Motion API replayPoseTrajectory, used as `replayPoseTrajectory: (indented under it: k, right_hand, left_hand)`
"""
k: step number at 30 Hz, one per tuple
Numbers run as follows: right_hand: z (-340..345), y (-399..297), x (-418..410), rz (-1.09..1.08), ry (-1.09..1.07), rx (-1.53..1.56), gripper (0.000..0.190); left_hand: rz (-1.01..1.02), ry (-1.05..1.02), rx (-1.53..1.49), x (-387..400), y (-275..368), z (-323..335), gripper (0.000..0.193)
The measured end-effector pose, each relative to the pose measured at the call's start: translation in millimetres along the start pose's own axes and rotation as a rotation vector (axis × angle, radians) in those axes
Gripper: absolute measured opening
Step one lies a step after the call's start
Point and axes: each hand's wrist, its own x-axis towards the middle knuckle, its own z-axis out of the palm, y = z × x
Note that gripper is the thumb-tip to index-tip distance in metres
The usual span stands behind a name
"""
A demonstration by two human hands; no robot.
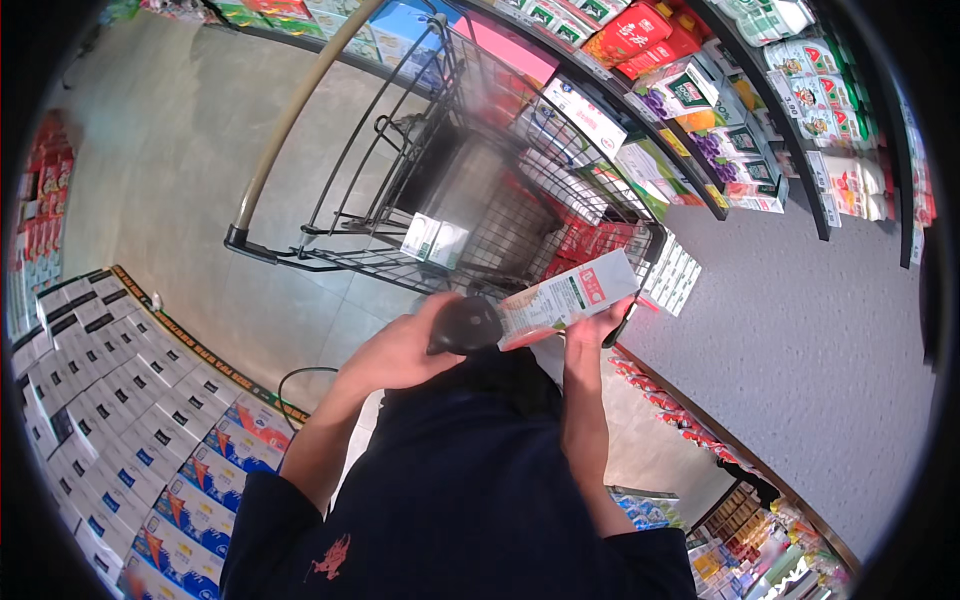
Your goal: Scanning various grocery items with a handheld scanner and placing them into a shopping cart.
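Note:
My left hand (401, 349) is wrapped around a black handheld scanner (466, 325), whose rounded head faces the end of a carton. That drink carton (566, 296), white with a pink panel and small print, lies tilted in my right hand (600, 322). Part of my right hand is hidden beneath the carton. Scanner and carton are close together in front of my dark shirt; whether they touch I cannot tell. Just beyond them stands a wire shopping cart (360, 217) with a tan handle. A small white carton pack (435, 240) rests near its handle end, and red packages (581, 244) show deeper in the basket.
Shelves with juice cartons (739, 154) and bottles run along the upper right, bearing price tags. Stacked white boxes (105, 375) fill the lower left. A thin black cable (289, 379) curves beside my left forearm. At right is a speckled grey surface (795, 360).

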Motion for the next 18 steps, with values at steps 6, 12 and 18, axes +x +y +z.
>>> replayPoseTrajectory:
  k: [6, 12, 18]
  right_hand:
    - [15.4, -7.5, 0.5, 0.035, -0.104, 0.026, 0.071]
    - [13.2, -5.2, 2.0, 0.061, -0.05, 0.058, 0.072]
    - [8.9, -8.3, 2.7, 0.08, -0.072, -0.006, 0.067]
  left_hand:
    - [0.029, 0.038, 0.008, -0.1, -8.8, 0.4, 0.07]
    - [0.077, 0.053, 0.007, 1.3, -16.1, 3.9, 0.069]
    - [-0.033, 0.084, 0.01, 3.7, -12.4, 1.8, 0.071]
